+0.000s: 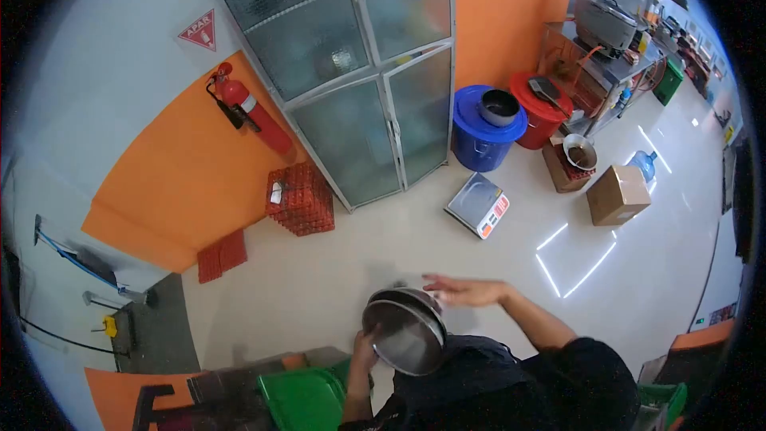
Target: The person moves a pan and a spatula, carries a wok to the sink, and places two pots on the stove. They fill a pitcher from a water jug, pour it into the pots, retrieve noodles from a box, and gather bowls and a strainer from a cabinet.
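Close to my body, a round metal bowl is tilted so that its inside faces me. A second round metal rim shows just behind it, like a bowl nested with the first. My left hand grips the bowl at its left side, its fingers partly hidden by the metal and blurred. On the other side, my right hand is stretched out with the fingers extended, and its fingertips are right by the upper rim.
A flat scale lies on the floor ahead. Beyond it stand a blue lidded bucket with a pot on top, a red bucket and a cardboard box. A glass-door cabinet and stacked red trays stand leftward; a green bin is nearby.
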The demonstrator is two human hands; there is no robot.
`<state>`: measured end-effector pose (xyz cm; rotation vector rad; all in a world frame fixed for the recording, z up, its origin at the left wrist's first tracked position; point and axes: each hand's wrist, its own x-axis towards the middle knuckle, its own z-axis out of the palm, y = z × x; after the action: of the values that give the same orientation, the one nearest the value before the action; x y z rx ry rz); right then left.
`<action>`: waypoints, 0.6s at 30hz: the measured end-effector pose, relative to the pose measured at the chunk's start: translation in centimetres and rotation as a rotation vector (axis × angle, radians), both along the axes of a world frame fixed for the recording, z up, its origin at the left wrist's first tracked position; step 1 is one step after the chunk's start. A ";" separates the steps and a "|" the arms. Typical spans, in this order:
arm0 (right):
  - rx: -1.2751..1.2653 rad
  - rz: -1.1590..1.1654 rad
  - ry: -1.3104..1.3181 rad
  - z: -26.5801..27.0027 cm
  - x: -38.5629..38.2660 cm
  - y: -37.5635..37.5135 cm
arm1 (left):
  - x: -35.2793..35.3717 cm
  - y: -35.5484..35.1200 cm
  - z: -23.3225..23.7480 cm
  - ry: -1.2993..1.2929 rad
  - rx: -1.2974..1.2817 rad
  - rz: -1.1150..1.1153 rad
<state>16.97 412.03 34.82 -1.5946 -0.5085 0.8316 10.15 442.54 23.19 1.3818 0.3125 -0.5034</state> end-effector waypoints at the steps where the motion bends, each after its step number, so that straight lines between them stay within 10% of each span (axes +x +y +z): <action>1: -0.084 -0.045 -0.054 0.5 4.8 -0.6 | 2.2 -0.4 0.0 0.093 -0.131 0.152; 11: -0.270 -1.215 -1.261 18.7 59.9 -0.2 | 25.4 2.6 -0.7 -0.013 -0.188 0.341; 18: -0.469 -1.361 -1.350 22.5 69.7 1.5 | 33.6 5.0 1.1 -0.255 -0.049 0.365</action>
<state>86.64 413.53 57.29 -2.2236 0.0162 -1.3264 43.73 447.58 24.26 1.2873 0.3322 -0.0317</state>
